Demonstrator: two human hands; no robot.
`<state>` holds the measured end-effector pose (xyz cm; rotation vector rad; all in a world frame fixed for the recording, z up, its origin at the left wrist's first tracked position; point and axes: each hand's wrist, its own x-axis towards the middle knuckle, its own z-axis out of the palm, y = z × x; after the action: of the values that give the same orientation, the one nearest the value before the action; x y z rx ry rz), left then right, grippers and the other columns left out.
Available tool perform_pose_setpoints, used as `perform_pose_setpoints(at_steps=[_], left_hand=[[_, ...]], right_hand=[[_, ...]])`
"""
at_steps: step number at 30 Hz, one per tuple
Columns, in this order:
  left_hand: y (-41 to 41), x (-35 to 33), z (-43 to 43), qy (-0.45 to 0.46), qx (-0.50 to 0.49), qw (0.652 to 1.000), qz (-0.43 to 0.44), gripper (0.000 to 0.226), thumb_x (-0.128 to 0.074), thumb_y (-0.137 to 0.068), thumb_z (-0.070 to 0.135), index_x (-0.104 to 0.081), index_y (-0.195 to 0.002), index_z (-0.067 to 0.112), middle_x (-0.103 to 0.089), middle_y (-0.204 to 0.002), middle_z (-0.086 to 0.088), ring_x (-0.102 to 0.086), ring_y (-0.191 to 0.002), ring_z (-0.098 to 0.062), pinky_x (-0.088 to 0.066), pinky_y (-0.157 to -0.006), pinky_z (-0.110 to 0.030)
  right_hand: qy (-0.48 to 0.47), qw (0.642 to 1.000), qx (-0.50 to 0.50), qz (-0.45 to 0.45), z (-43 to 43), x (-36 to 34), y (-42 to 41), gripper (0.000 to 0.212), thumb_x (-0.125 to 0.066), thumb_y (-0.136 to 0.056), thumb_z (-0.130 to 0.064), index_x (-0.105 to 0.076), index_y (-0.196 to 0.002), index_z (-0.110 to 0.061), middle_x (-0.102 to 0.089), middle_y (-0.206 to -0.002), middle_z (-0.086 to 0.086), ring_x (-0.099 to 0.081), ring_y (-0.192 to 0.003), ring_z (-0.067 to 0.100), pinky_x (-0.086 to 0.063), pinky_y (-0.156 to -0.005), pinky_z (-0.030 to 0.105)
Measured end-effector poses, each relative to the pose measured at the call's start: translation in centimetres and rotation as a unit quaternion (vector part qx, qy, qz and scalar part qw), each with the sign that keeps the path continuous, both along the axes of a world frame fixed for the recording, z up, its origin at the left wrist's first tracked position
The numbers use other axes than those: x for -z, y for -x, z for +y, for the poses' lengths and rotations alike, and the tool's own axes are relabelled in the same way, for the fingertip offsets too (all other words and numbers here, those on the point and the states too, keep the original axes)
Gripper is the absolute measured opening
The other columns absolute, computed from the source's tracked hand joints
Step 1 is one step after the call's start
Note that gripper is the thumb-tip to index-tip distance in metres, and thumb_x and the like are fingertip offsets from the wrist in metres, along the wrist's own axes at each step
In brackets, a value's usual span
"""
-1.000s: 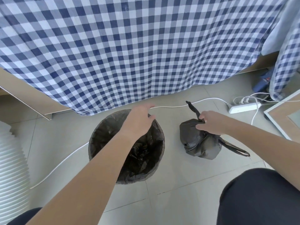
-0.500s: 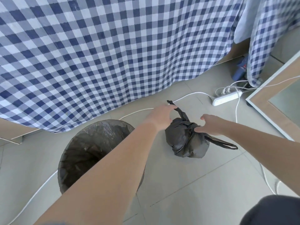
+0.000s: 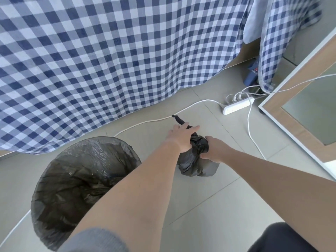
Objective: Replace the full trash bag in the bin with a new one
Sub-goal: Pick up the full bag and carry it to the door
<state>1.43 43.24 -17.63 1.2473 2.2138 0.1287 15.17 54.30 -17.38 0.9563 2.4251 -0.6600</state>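
A full black trash bag (image 3: 195, 165) sits on the tiled floor at centre right, its twisted neck pointing up and away. My left hand (image 3: 180, 137) grips the left side of the bag near the neck. On the bag's right side, my right hand (image 3: 214, 149) presses and holds the plastic. To the lower left stands the round bin (image 3: 76, 179), lined with a black bag folded over its rim. My left forearm crosses over the bin's right edge.
A blue-and-white checked cloth (image 3: 118, 57) hangs down across the back. A white cable (image 3: 149, 121) runs along the floor to a power strip (image 3: 238, 105) at right. A wood-framed mirror (image 3: 298, 124) leans at far right. My dark knee (image 3: 283, 239) is at bottom right.
My left hand moved from over the bin to the full bag and took hold beside the neck. My right hand shifted lower on the bag. The camera swung right.
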Motion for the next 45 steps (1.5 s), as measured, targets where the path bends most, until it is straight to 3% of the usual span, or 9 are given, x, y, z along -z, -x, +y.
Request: perform_pose_setpoints(at_steps=[3, 8, 12, 15, 20, 22, 31, 36, 45], left_hand=[[-0.7, 1.2, -0.5, 0.048, 0.004, 0.999, 0.003, 0.071, -0.058, -0.099, 0.052, -0.026, -0.163, 0.05, -0.045, -0.158, -0.006, -0.03, -0.144, -0.04, -0.025, -0.116, -0.057], [-2.2, 2.2, -3.2, 0.072, -0.008, 0.997, -0.005, 0.091, -0.058, -0.077, 0.086, -0.034, -0.158, 0.053, -0.046, -0.157, -0.002, -0.031, -0.145, -0.036, -0.026, -0.114, -0.055], [-3.4, 2.7, -4.4, -0.002, -0.027, 0.998, 0.049, 0.057, -0.072, -0.087, 0.06, -0.066, -0.137, 0.034, -0.054, -0.146, 0.0, -0.034, -0.146, -0.032, -0.03, -0.117, -0.05], [-3.8, 2.8, -4.6, -0.056, -0.073, 0.996, -0.01, 0.029, -0.071, -0.096, 0.039, -0.071, -0.118, 0.02, -0.067, -0.126, -0.003, -0.057, -0.128, -0.029, -0.049, -0.1, -0.041], [-3.3, 1.9, -5.0, -0.12, -0.149, 0.979, -0.067, 0.012, -0.064, -0.102, 0.025, -0.065, -0.113, 0.019, -0.071, -0.12, -0.006, -0.064, -0.111, -0.033, -0.052, -0.089, -0.039], [-2.6, 1.5, -5.3, -0.129, -0.159, 0.976, -0.071, 0.004, -0.064, -0.101, 0.022, -0.061, -0.105, 0.022, -0.07, -0.114, -0.006, -0.065, -0.106, -0.034, -0.054, -0.087, -0.041], [1.0, -1.7, -5.7, -0.166, -0.179, 0.966, -0.081, 0.034, -0.067, -0.099, 0.023, -0.062, -0.132, 0.028, -0.07, -0.13, -0.001, -0.064, -0.119, -0.029, -0.052, -0.101, -0.045], [3.3, -5.8, -6.0, -0.224, -0.184, 0.954, -0.077, 0.058, -0.069, -0.099, 0.023, -0.049, -0.153, 0.034, -0.066, -0.142, 0.002, -0.061, -0.13, -0.024, -0.049, -0.11, -0.047], [5.6, -17.4, -9.7, -0.269, -0.206, 0.94, -0.049, 0.022, -0.069, -0.099, 0.024, -0.076, -0.12, 0.029, -0.077, -0.113, 0.008, -0.069, -0.107, -0.016, -0.054, -0.095, -0.036]], right_hand=[[0.006, 1.0, 0.001, 0.004, 0.5, 0.4, -0.2, 0.069, -0.079, -0.078, -0.037, -0.05, -0.136, -0.012, -0.064, -0.121, 0.013, -0.062, -0.106, 0.035, -0.048, -0.08, 0.036], [0.015, 0.999, -0.029, -0.03, 0.9, 0.5, -0.7, 0.062, -0.083, -0.076, -0.033, -0.059, -0.13, -0.016, -0.069, -0.117, 0.007, -0.064, -0.106, 0.029, -0.05, -0.082, 0.033], [0.02, 0.998, -0.038, -0.055, 1.1, 0.3, -0.9, 0.074, -0.089, -0.069, -0.04, -0.056, -0.133, -0.018, -0.067, -0.122, 0.003, -0.063, -0.113, 0.028, -0.052, -0.091, 0.037], [0.056, 0.995, -0.054, -0.066, 0.5, 0.1, -0.3, 0.079, -0.092, -0.066, -0.042, -0.055, -0.133, -0.024, -0.066, -0.124, 0.0, -0.061, -0.115, 0.027, -0.051, -0.096, 0.037], [-0.034, 0.992, -0.108, -0.056, 0.0, 0.0, 1.2, 0.024, -0.077, -0.076, -0.027, -0.055, -0.074, -0.021, -0.061, -0.081, 0.002, -0.065, -0.09, 0.032, -0.046, -0.069, 0.031], [-0.067, 0.993, -0.095, -0.023, 0.3, -0.3, 1.6, 0.026, -0.067, -0.08, -0.017, -0.048, -0.062, -0.018, -0.058, -0.076, 0.005, -0.063, -0.084, 0.032, -0.04, -0.064, 0.03], [-0.106, 0.987, -0.09, 0.082, 1.0, -5.0, 4.2, 0.035, -0.062, -0.083, -0.009, -0.047, -0.055, -0.022, -0.051, -0.064, -0.001, -0.058, -0.079, 0.033, -0.034, -0.061, 0.032], [-0.13, 0.976, -0.1, 0.141, 1.7, -9.8, 6.7, 0.013, -0.065, -0.081, -0.006, -0.07, -0.072, -0.012, -0.063, -0.072, 0.011, -0.058, -0.079, 0.033, -0.042, -0.064, 0.034], [-0.143, 0.971, -0.106, 0.157, -1.9, -21.9, 8.7, 0.032, -0.061, -0.083, -0.009, -0.051, -0.058, -0.025, -0.05, -0.063, -0.002, -0.053, -0.075, 0.033, -0.04, -0.065, 0.035]])
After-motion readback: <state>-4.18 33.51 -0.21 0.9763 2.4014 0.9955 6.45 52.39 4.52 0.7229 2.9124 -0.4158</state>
